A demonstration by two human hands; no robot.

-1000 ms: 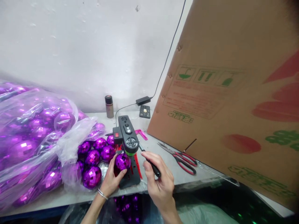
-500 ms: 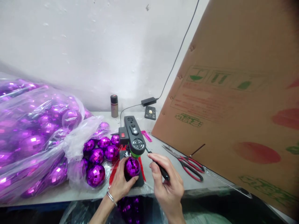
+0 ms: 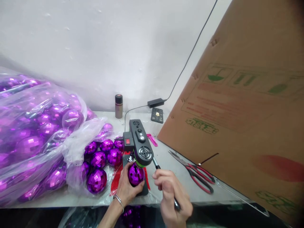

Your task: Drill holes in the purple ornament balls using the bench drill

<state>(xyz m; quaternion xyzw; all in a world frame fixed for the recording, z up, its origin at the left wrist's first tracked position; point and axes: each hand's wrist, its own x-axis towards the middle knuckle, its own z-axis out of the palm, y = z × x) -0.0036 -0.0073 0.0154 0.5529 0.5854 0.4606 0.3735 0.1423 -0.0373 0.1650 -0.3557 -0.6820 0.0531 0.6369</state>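
My left hand (image 3: 127, 184) is wrapped round a shiny purple mirror-faceted ball (image 3: 136, 174), holding it under the head of a small black bench machine (image 3: 141, 144). That machine has round vents, a red switch and a green lower edge. The top of the ball is hidden by the head, so I cannot tell whether they touch. Closed round the black grip of the machine's lever (image 3: 157, 167) is my right hand (image 3: 173, 196). Beneath the ball lies the machine's black base, over a piece of red material (image 3: 116, 180).
Several purple balls (image 3: 97, 180) sit left of the machine, beside a large clear plastic bag (image 3: 73, 148) full of more. Red-handled scissors (image 3: 200, 177) lie to the right, before a big cardboard box (image 3: 228, 120). A small bottle (image 3: 118, 106) and power adapter (image 3: 156, 102) stand behind.
My right hand has closed more fully round the lever, and the grip end has swung lower. My left hand still holds the ball under the head. The whole view has shifted slightly.
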